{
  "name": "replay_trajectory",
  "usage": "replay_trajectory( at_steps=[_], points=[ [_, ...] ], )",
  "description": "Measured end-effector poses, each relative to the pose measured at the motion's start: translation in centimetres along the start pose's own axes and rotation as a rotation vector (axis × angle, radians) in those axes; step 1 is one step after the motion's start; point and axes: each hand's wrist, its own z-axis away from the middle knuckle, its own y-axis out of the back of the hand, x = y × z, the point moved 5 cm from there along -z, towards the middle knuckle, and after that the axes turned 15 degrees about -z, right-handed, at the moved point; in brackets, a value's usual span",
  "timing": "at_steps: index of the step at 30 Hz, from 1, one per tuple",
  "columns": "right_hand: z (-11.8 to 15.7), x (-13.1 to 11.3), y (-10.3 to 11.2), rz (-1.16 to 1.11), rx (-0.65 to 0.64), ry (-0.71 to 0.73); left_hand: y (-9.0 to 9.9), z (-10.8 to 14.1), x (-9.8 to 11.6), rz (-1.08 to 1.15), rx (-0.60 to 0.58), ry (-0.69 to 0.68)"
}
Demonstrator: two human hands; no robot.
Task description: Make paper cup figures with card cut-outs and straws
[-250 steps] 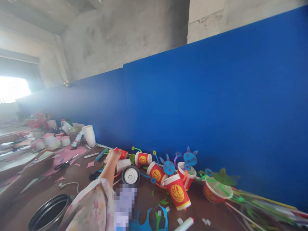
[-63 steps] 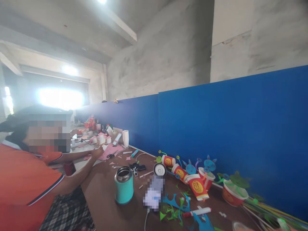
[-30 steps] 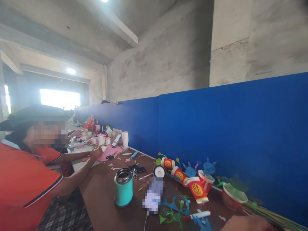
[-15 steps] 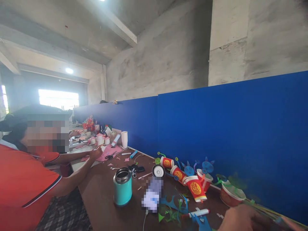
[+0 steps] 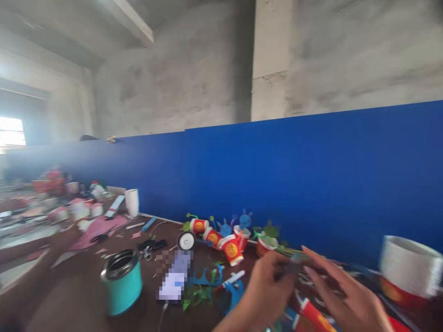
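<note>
The view is blurred by motion. My left hand (image 5: 265, 290) is low in the middle, its fingers curled around a thin grey-green stick (image 5: 294, 260). My right hand (image 5: 346, 299) is beside it with its fingers spread, their tips close to the same stick. A red paper cup (image 5: 313, 316) lies under the hands. Several red cups with gold emblems (image 5: 231, 249) and blue and green paper cut-outs (image 5: 244, 220) stand along the blue partition (image 5: 311, 175). A stack of white cups (image 5: 408, 265) is at the right.
On the brown table (image 5: 76, 299) stand an open teal flask (image 5: 122, 282), a white round lid (image 5: 186, 240), a marker (image 5: 230, 279) and a blurred-out flat item (image 5: 175, 276). Scissors, pink paper (image 5: 100, 228) and more cups crowd the far left.
The view has swung right, and the person in orange is out of it. Both my hands have come up into sight; only one hand showed low at the right before.
</note>
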Motion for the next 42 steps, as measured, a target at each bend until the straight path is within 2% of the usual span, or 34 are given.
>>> replay_trajectory(
  at_steps=[3, 5, 8, 13, 17, 22, 27, 30, 32, 35, 39, 42],
  points=[
    [-0.2, -1.4, 0.1, 0.056, -0.028, -0.039, -0.1, -0.3, 0.2, -0.008, -0.052, -0.012],
    [-0.2, -2.2, -0.1, 0.091, -0.043, -0.005, -0.2, -0.2, 0.4, -0.013, -0.090, -0.016],
    [0.0, -3.2, -0.5, 0.191, -0.083, 0.107, -0.5, 0.1, 0.6, -0.044, -0.103, -0.013],
    [0.3, -4.1, -0.8, 0.347, -0.133, 0.271, -0.6, 0.4, 0.7, -0.167, -0.033, 0.016],
    [0.4, -4.3, -1.1, 0.412, -0.187, 0.302, -0.3, 1.0, 1.3, -0.370, 0.028, -0.103],
    [0.3, -4.4, -1.2, 0.392, -0.146, 0.343, -0.2, 1.6, 2.2, -0.474, 0.083, -0.245],
    [0.4, -3.9, -1.0, 0.289, -0.127, 0.272, -0.6, 1.7, 2.9, -0.556, 0.048, -0.306],
    [0.4, -3.8, -0.7, 0.225, -0.076, 0.243, -1.0, 1.8, 3.1, -0.576, -0.013, -0.305],
    [0.2, -3.6, -0.4, 0.176, -0.027, 0.188, -1.2, 1.8, 3.0, -0.539, -0.013, -0.306],
    [-0.1, -3.0, -0.1, 0.042, -0.007, 0.034, -1.3, 1.6, 2.4, -0.412, 0.017, -0.267],
    [0.0, -1.7, -0.5, -0.341, -0.091, -0.278, -1.4, 0.9, 1.2, -0.178, 0.029, -0.143],
    [0.2, -1.5, -1.1, -0.573, -0.122, -0.393, -1.4, 0.6, 1.0, -0.093, 0.080, -0.126]
  ],
)
